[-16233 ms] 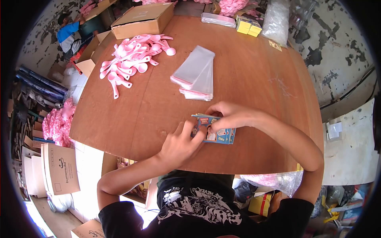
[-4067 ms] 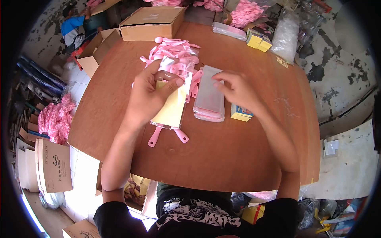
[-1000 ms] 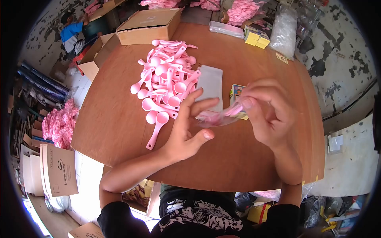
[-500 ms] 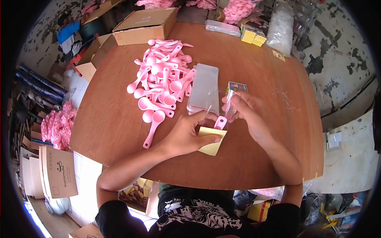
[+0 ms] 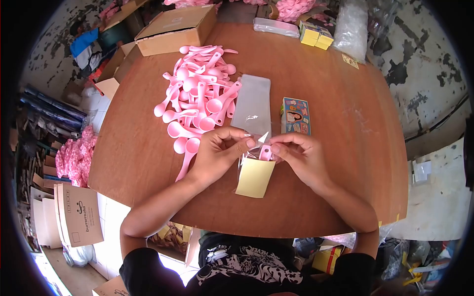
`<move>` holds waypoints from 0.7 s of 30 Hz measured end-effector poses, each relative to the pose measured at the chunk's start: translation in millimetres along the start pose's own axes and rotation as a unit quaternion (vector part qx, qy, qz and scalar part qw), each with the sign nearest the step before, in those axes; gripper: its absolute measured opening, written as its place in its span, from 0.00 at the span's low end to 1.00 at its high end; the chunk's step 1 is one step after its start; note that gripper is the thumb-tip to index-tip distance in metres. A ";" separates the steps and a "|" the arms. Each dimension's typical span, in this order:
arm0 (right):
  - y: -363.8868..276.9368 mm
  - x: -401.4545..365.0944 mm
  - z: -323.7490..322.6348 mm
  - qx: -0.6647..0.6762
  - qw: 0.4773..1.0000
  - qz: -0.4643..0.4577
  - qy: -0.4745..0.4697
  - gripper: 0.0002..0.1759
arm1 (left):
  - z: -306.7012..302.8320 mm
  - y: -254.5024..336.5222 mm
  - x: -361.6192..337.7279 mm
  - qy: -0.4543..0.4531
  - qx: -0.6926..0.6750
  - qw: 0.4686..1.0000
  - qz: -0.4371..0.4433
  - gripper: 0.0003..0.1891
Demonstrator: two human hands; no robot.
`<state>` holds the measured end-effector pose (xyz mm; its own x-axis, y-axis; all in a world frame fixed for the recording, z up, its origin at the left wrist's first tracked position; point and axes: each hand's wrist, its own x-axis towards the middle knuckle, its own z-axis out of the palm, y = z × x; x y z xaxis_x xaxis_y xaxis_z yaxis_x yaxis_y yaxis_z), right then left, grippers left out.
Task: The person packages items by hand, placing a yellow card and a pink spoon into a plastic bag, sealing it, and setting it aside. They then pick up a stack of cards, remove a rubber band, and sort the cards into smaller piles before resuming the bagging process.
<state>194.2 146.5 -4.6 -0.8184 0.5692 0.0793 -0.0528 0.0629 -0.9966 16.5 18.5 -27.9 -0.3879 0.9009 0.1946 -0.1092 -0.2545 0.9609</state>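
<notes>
A clear plastic bag (image 5: 263, 138) hangs between my two hands, its upper edge pinched on both sides. My left hand (image 5: 223, 152) is closed on the left edge, thumb against fingers. Across from it, my right hand (image 5: 302, 157) pinches the right edge. Within the bag are a yellow card (image 5: 256, 179) and a pink spoon, whose holed handle end (image 5: 265, 151) shows above the card. The rest of that spoon is hidden. Just beyond my hands lies a stack of flat clear bags (image 5: 253, 101). A small printed box (image 5: 296, 116) is beyond my right hand.
A pile of pink spoons (image 5: 200, 91) spreads over the table's left side. At the back are a cardboard box (image 5: 175, 29), a bundle of clear bags (image 5: 276, 27), yellow boxes (image 5: 316, 35) and a plastic roll (image 5: 351, 32). Cartons (image 5: 79, 214) stand on the floor at left.
My right hand has come down and left to the bag's edge, uncovering the printed box. My left thumb has left the yellow card and my left hand now pinches the bag's upper edge.
</notes>
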 end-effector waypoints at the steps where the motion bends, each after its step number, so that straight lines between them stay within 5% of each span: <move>1: 0.5 -0.1 -0.7 0.001 1.000 0.002 0.002 0.09 | -0.7 0.3 1.3 -0.001 -0.001 1.000 -0.002 0.07; 4: 3.7 2.1 -3.2 0.017 1.000 -0.020 -0.006 0.09 | -4.9 4.0 4.1 0.002 0.035 0.999 0.009 0.08; 9: 7.7 8.0 -11.7 -0.088 0.975 -0.200 -0.051 0.10 | -16.4 2.2 8.1 -0.050 0.065 0.995 0.051 0.08; 13: 9.4 7.3 -13.3 -0.066 0.980 -0.180 -0.058 0.12 | -23.7 -4.0 12.3 -0.101 0.104 0.980 0.135 0.13; 21: 1.1 2.0 -13.8 -0.181 0.960 -0.199 -0.077 0.08 | -23.9 4.3 9.5 -0.091 0.071 0.991 0.072 0.12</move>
<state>200.4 159.0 -5.3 -0.8509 0.3159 0.4198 -0.1980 0.5473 -0.8132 -9.6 17.6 -26.7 -0.2173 0.9109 0.3509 0.0690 -0.3442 0.9363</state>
